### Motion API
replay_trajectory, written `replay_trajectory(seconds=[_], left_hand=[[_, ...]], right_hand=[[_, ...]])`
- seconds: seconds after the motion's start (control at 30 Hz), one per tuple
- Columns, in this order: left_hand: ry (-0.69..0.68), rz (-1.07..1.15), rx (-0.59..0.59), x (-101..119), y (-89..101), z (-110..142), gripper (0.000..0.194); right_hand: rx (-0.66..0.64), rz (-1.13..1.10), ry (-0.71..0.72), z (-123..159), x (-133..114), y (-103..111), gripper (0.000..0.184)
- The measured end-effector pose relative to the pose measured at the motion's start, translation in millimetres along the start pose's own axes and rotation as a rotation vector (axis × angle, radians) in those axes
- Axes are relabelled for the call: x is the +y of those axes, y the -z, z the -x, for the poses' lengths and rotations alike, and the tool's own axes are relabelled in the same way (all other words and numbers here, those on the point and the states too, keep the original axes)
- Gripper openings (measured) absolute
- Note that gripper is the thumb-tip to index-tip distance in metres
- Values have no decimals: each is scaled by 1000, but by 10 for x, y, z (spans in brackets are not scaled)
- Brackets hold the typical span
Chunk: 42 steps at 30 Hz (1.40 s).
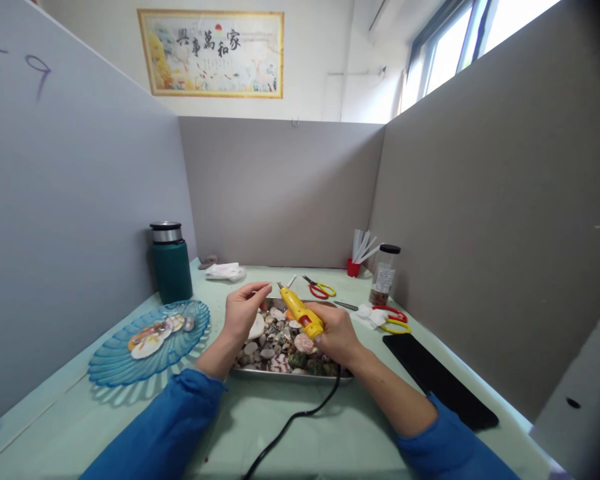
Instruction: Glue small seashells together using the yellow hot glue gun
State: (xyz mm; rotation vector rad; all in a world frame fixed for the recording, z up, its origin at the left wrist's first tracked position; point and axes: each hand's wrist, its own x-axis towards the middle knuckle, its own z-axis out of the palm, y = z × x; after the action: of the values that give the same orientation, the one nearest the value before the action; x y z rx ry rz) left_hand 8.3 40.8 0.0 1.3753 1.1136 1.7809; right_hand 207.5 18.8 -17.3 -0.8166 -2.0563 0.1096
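Observation:
My right hand is closed round a yellow glue gun, its nozzle pointing up and left; its black cord trails toward me. My left hand hovers over a metal tray full of shells and pebbles, fingers pinched together near the gun's tip on something too small to make out. A blue glass plate with several shells glued or laid on it sits to the left of the tray.
A green thermos stands at the back left, white tissue beside it. Two pairs of scissors, a jar, a red cup with white sticks and a black phone lie to the right. Partition walls enclose the desk.

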Motion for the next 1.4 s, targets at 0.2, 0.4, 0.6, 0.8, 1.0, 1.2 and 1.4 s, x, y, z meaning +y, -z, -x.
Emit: replay_trajectory(seconds=[0.2, 0.4, 0.6, 0.8, 1.0, 1.2, 1.4], left_hand=[[18, 23, -24, 22, -12, 12, 29], [27, 18, -24, 39, -17, 24, 28], [40, -9, -41, 49, -18, 28, 26], [43, -5, -58, 64, -22, 38, 25], [43, -2, -56, 53, -22, 33, 25], [42, -29, -34, 38, -12, 29, 25], [31, -29, -41, 22, -8, 19, 25]], right_hand=[[24, 19, -19, 0, 20, -16, 36], [-2, 34, -7, 1, 6, -13, 34], [-26, 84, 21, 8, -7, -12, 29], [-51, 91, 42, 10, 21, -27, 30], [-54, 121, 10, 13, 17, -25, 30], [-20, 142, -35, 10, 11, -19, 34], [-47, 105, -27, 2, 7, -15, 32]])
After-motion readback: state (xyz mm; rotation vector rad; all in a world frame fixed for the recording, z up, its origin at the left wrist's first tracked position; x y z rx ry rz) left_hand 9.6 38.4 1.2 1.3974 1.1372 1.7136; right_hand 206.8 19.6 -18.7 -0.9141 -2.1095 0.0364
